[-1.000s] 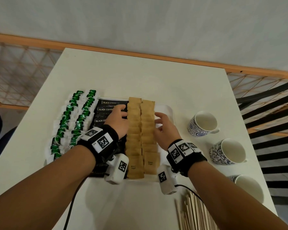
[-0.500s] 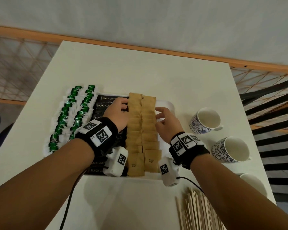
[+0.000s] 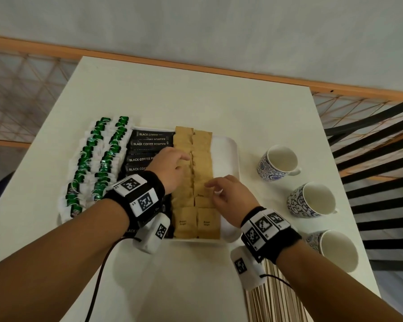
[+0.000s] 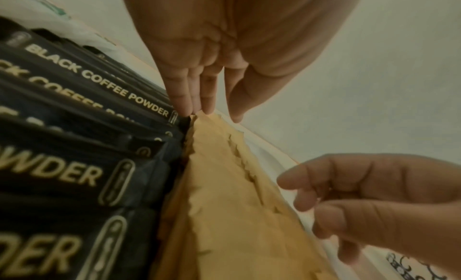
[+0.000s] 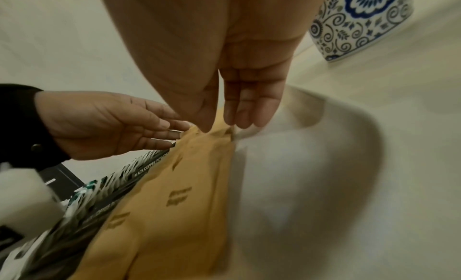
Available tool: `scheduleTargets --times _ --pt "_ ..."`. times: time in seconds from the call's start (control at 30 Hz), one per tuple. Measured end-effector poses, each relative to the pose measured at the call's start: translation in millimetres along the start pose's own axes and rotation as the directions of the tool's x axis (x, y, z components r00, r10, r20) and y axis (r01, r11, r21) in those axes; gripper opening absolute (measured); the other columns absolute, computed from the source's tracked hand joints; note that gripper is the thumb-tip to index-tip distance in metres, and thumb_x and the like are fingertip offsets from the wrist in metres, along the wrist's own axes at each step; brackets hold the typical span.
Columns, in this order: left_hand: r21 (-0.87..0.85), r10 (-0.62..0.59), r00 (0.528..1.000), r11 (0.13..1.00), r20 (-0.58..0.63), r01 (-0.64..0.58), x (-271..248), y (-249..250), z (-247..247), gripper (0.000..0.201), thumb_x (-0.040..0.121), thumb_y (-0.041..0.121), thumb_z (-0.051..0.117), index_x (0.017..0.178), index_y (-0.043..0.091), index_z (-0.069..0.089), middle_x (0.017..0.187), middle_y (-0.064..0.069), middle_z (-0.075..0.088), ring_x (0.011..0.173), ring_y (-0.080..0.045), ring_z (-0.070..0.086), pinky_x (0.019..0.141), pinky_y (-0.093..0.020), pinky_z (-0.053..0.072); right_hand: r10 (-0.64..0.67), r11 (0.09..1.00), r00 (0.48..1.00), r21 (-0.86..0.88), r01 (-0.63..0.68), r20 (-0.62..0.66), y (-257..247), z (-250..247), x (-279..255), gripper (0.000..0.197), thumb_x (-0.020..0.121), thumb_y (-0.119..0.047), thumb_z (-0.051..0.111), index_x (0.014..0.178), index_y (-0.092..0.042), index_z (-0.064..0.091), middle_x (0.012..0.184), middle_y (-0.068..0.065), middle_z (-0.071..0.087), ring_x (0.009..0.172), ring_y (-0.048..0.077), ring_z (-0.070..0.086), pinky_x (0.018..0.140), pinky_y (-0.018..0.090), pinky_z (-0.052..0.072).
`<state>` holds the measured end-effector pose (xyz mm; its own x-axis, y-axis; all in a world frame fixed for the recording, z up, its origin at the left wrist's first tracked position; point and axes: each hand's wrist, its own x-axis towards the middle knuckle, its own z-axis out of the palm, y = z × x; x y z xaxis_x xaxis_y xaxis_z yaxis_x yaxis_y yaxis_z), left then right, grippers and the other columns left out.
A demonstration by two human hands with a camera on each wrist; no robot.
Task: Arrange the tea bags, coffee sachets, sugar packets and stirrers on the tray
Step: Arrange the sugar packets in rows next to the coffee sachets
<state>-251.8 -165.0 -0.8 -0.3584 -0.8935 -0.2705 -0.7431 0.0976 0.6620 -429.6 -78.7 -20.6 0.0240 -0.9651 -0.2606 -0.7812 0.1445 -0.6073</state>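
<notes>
Both grips slack-fingered over 2 overlapping rows of tan sugar packets (image 3: 193,173), creased.

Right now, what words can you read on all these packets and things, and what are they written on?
"BLACK COFFEE POWDER": on the black coffee sachets.
"Brown Sugar": seems to stand on the brown sugar packets, small and hard to read.
Green tea bags: print too small to read.
Wrist bands: square black-and-white code marks and tiny numbers, unreadable.
Cups: blue pattern only, no words.
</notes>
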Motion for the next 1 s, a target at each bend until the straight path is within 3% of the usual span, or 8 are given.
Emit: scheduleTargets --times 0.1,0.23,0.37,0.47,0.67,0.8,0.9,1.0 --pt "-0.025 -0.028 1.000 0.999 0.003 0.028 2 -1 0 0.039 0.096 0.006 0.043 0.130 0.022 0.053 0.142 0.000 0.038 0.126 -0.016 0.043 0.093 -0.018 0.033 -0.016 1.000 0.998 0.001 0.016 -0.059 -4 -3 8 0.033 0.090 -0.021 0.053 0.122 -0.027 0.057 0.118 -0.005 0.049 0.096 0.014 0.057 0.086 0.032 0.050" --pt "-0.111 -0.081 0.996 0.991 -0.048 0.075 8 -6 -2 0.043 0.094 0.000 0.040 0.129 0.022 0.050 0.139 -0.002 0.041 0.112 -0.014 0.050 0.085 -0.021 0.039 -0.060 0.998 0.992 0.007 0.061 -0.108 -10 -8 28 0.037 0.091 -0.015 0.051 0.127 -0.025 0.053 0.128 -0.004 0.048 0.109 0.014 0.052 0.090 0.031 0.047" --pt "-0.122 -0.080 0.995 0.990 -0.053 0.073 8 -9 -2 0.041 0.093 -0.001 0.039 0.127 0.019 0.051 0.127 -0.002 0.051 0.106 -0.012 0.051 0.088 -0.021 0.040 -0.065 0.997 0.997 -0.042 0.063 -0.046 -12 -1 43 0.038 0.089 -0.012 0.048 0.123 -0.025 0.056 0.121 -0.002 0.052 0.110 0.017 0.051 0.094 0.033 0.046" --pt "-0.138 -0.082 0.995 0.988 -0.061 0.073 8 -10 -3 0.041 0.094 -0.001 0.039 0.127 0.020 0.051 0.130 0.000 0.049 0.111 -0.009 0.048 0.092 -0.020 0.038 -0.056 0.998 0.997 -0.037 0.054 -0.049 -10 -1 46 0.038 0.088 -0.011 0.049 0.121 -0.026 0.058 0.117 -0.003 0.051 0.108 0.017 0.051 0.093 0.032 0.045" --pt "-0.137 -0.024 0.994 0.990 -0.102 0.010 14 -6 -12 0.044 0.093 -0.002 0.038 0.128 0.021 0.052 0.130 0.002 0.052 0.110 -0.008 0.049 0.092 -0.018 0.038 -0.104 0.991 0.994 -0.089 0.099 -0.044 -10 -15 64 0.046 0.088 -0.005 0.046 0.131 -0.021 0.050 0.138 0.000 0.047 0.129 0.018 0.038 0.107 0.028 0.031" --pt "-0.061 0.032 0.999 0.998 -0.043 -0.034 13 -1 -9 0.043 0.093 -0.001 0.040 0.128 0.020 0.056 0.129 0.003 0.056 0.115 -0.009 0.052 0.092 -0.015 0.036 -0.169 0.969 0.986 -0.184 0.164 -0.011 -10 -12 79 0.051 0.088 -0.003 0.042 0.135 -0.019 0.047 0.146 0.002 0.042 0.137 0.020 0.032 0.113 0.032 0.026" --pt "-0.067 0.025 0.995 0.997 -0.094 -0.031 22 -1 -13 0.045 0.093 -0.001 0.039 0.129 0.020 0.054 0.128 0.001 0.052 0.115 -0.013 0.050 0.091 -0.018 0.038 -0.138 0.977 0.990 -0.170 0.130 -0.035 -10 -17 88 0.053 0.087 -0.002 0.041 0.138 -0.017 0.043 0.147 0.004 0.040 0.138 0.020 0.029 0.116 0.033 0.023" --pt "-0.001 0.045 0.994 0.999 -0.102 -0.046 44 0 -23 0.051 0.093 -0.001 0.037 0.139 0.021 0.044 0.142 -0.003 0.044 0.129 -0.017 0.042 0.102 -0.021 0.033 -0.108 0.981 0.992 -0.172 0.095 -0.069 -14 -25 100 0.058 0.085 -0.003 0.041 0.141 -0.017 0.037 0.147 0.004 0.039 0.138 0.020 0.029 0.115 0.033 0.021"
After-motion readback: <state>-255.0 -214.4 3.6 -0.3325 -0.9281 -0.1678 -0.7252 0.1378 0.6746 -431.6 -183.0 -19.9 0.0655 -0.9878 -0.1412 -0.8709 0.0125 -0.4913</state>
